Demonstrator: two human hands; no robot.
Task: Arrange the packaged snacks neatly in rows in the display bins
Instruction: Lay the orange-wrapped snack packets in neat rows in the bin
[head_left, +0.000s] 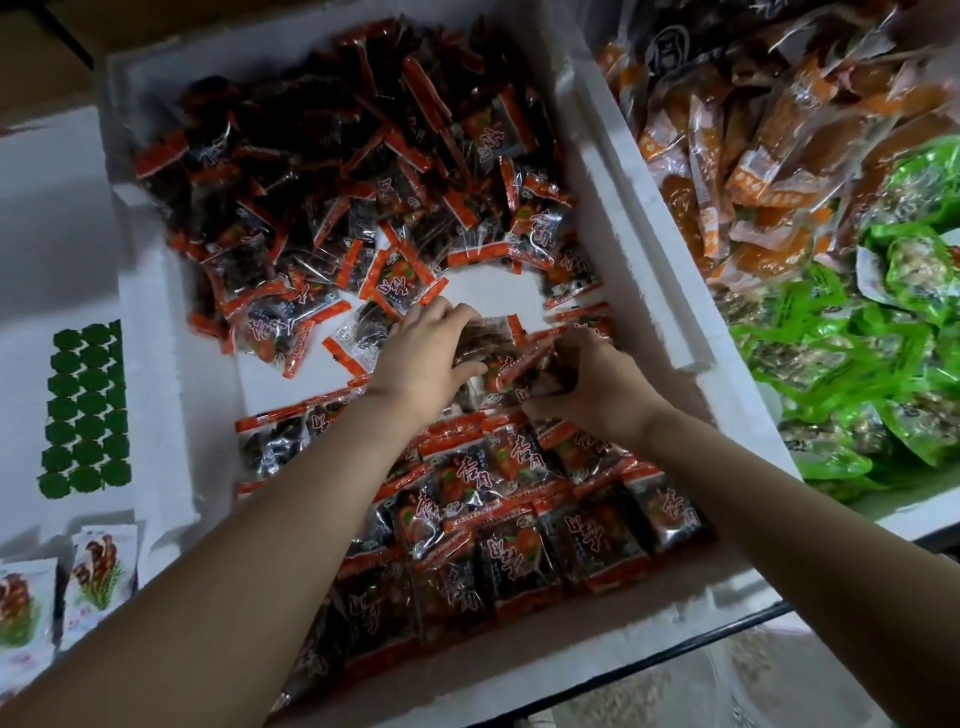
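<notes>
To the left of the white bin (644, 291) lies a sheet of round green stickers (85, 410), and below it, also left of the bin, stand some white packets (98, 571). Inside the bin, the far half holds a loose pile of red and black snack packets (337, 156), while the near half holds the same packets in flat, overlapping rows (519, 509). Over the middle of the bin, the left hand (421, 353) curls its fingers on a small bunch of packets (498, 358) from the left side. The right hand (587, 379) grips the same bunch from the right side, with fingers bent around it. To the right of the bin lie orange packets (727, 156) and, nearer, green packets (857, 364).
</notes>
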